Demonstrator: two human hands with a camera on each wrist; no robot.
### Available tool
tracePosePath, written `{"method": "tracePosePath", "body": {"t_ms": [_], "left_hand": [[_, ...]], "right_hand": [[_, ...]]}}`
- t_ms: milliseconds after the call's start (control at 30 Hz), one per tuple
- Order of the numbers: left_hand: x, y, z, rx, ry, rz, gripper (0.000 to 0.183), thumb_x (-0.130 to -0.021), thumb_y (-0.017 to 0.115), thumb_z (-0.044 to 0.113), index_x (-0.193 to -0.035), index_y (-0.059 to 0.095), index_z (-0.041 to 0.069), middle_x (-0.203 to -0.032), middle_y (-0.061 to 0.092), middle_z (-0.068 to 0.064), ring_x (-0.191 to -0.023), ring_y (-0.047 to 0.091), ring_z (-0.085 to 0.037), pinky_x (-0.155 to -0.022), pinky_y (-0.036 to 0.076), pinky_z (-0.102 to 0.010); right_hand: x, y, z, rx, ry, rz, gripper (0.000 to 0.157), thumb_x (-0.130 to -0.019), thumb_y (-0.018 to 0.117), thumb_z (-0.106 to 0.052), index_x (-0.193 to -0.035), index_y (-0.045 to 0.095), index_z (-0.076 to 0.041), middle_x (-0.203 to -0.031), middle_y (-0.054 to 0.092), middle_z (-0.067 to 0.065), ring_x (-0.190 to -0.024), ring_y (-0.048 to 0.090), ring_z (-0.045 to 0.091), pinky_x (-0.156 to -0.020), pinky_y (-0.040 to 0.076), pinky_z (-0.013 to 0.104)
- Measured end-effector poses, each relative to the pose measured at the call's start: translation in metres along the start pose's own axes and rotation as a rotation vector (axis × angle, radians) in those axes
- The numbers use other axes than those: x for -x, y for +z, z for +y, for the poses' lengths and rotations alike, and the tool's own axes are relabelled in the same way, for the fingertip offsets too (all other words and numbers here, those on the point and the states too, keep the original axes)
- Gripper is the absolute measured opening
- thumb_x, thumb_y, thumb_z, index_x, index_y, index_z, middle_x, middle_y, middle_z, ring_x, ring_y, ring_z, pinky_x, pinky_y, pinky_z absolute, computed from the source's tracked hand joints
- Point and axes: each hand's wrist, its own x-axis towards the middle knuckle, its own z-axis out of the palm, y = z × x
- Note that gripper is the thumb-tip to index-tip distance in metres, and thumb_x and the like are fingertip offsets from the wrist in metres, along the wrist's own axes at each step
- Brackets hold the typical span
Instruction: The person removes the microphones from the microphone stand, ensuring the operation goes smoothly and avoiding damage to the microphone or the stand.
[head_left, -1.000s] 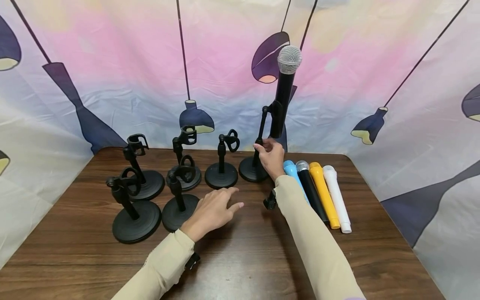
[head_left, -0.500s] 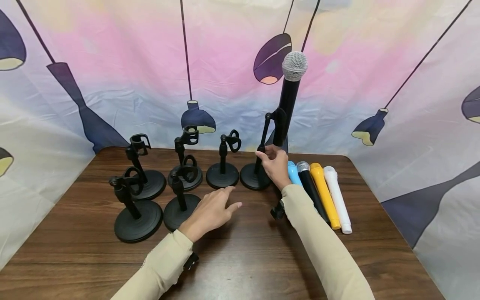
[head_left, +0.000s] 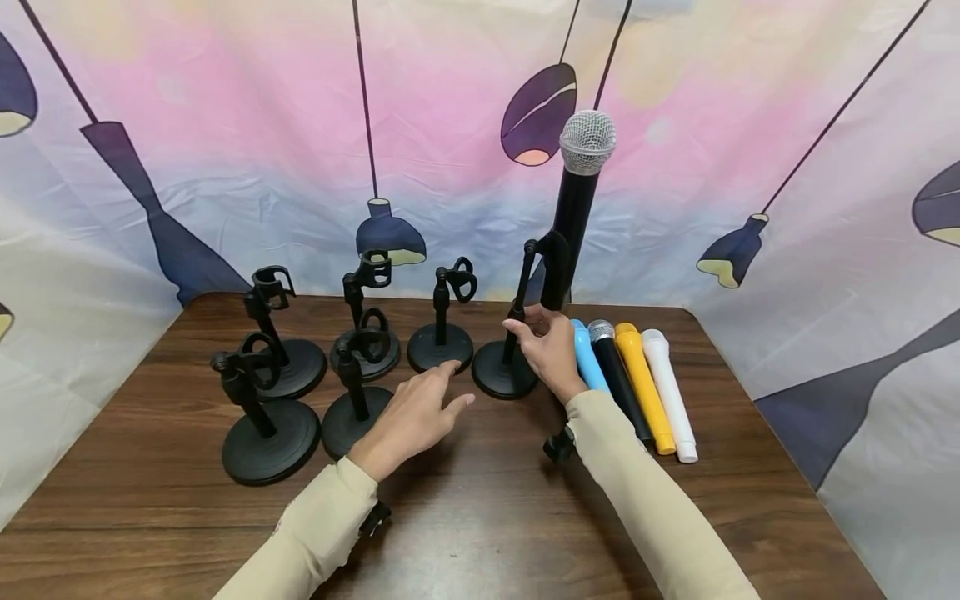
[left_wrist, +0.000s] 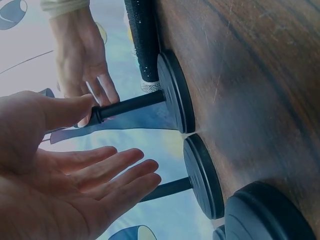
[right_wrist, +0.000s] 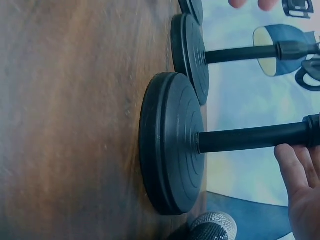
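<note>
My right hand (head_left: 553, 348) pinches the post of a black desktop microphone stand (head_left: 504, 372) between thumb and fingers. The stand's round base is on the table, and its clip holds a black microphone (head_left: 574, 204) with a silver mesh head, tilted upward. In the right wrist view, fingertips touch the post (right_wrist: 250, 138) above the base. My left hand (head_left: 408, 417) hovers with fingers extended and nothing in it, close to two stands with bare clips: a nearer stand (head_left: 351, 367) and a farther stand (head_left: 441, 333). The left wrist view shows its palm (left_wrist: 75, 200) and spread fingers.
Several more black stands with bare clips, including a front-left stand (head_left: 270, 442), occupy the table's left side. To the right lie a blue microphone (head_left: 590, 358), a black microphone (head_left: 618, 379), a yellow microphone (head_left: 647, 387) and a white microphone (head_left: 670, 392). A printed cloth (head_left: 300, 125) hangs behind.
My right hand has brought the stand with its microphone nearer to me, its base sliding out of line with the stand beside it. The left hand has barely moved.
</note>
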Motion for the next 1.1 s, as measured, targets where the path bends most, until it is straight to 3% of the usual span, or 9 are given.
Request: {"method": "tracePosePath", "body": {"t_ms": [200, 567, 867, 1100], "left_hand": [[0.000, -0.003, 0.000, 0.017, 0.037, 0.033, 0.055, -0.105, 0.059, 0.027, -0.151, 0.044, 0.001, -0.147, 0.052, -0.019, -0.132, 0.053, -0.036, -0.102, 0.046, -0.053], [0.000, -0.017, 0.007, 0.071, 0.163, 0.154, 0.049, -0.107, 0.055, 0.026, -0.148, 0.046, 0.001, -0.141, 0.057, -0.018, -0.123, 0.060, -0.033, -0.093, 0.052, -0.050], [0.002, -0.032, 0.023, 0.203, 0.263, 0.282, 0.049, -0.108, 0.053, 0.027, -0.152, 0.043, 0.008, -0.150, 0.051, -0.011, -0.130, 0.057, -0.028, -0.099, 0.050, -0.047], [0.000, -0.042, 0.040, 0.293, 0.354, 0.352, 0.051, -0.108, 0.052, 0.026, -0.155, 0.039, 0.011, -0.151, 0.049, -0.011, -0.132, 0.055, -0.024, -0.105, 0.046, -0.036]], "right_hand": [[0.011, 0.002, -0.008, -0.001, -0.025, 0.002, 0.019, -0.091, 0.079, -0.014, -0.102, 0.072, 0.000, -0.092, 0.073, 0.014, -0.082, 0.071, 0.026, -0.076, 0.057, 0.041], [0.031, 0.013, -0.021, -0.053, -0.106, 0.014, 0.018, -0.086, 0.083, -0.010, -0.097, 0.072, -0.001, -0.089, 0.074, 0.014, -0.080, 0.073, 0.028, -0.073, 0.058, 0.048], [0.046, 0.020, -0.033, -0.091, -0.114, -0.042, 0.017, -0.086, 0.082, -0.005, -0.098, 0.071, -0.003, -0.091, 0.074, 0.008, -0.084, 0.074, 0.018, -0.076, 0.059, 0.034], [0.053, 0.025, -0.041, -0.156, -0.094, -0.091, 0.016, -0.088, 0.081, -0.009, -0.099, 0.072, -0.002, -0.094, 0.075, 0.009, -0.085, 0.074, 0.023, -0.077, 0.059, 0.040]]}}
